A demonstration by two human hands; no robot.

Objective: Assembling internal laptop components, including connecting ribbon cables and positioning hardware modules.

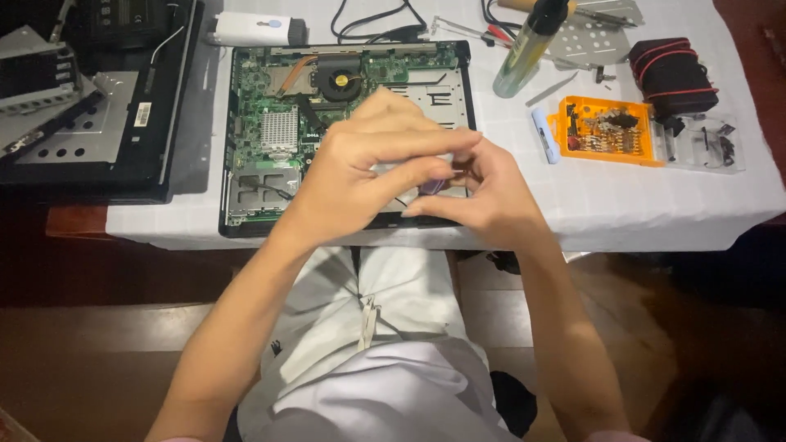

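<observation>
1. Bottom of frame: my lap in white clothing; both forearms run up from the lower edge toward frame centre.
2. My left hand (360, 168) sits at centre, fingers curled and pinched toward the right hand. It seems to pinch something small; I cannot tell what.
3. My right hand (483, 192) is just right of centre, fingers bent, tips meeting the left hand's. A small purple piece (432, 187) shows between the two hands, touching the fingertips; which hand really grips it I cannot tell.
4. Both hands hover over the near right part of the opened laptop base (344, 123), which lies on the table (622, 221) under a white cloth, centre frame.
5. On the laptop base: green circuit board, grey heatsink grid at left, round black fan (340, 82) with a yellow hub toward the far edge.
6. Right of centre: orange screwdriver bit case (606, 131), with a clear lid lying open beside it.
7. Farther right: black pouch with red straps (671, 74).
8. Upper centre-right: green-tinted bottle with black cap (528, 49), leaning, next to a perforated metal plate.
9. Upper left: black laptop panels and metal brackets (90, 106), stacked, partly off the cloth.
10. Top centre: white adapter block (254, 29) and black cables at the far edge.
</observation>
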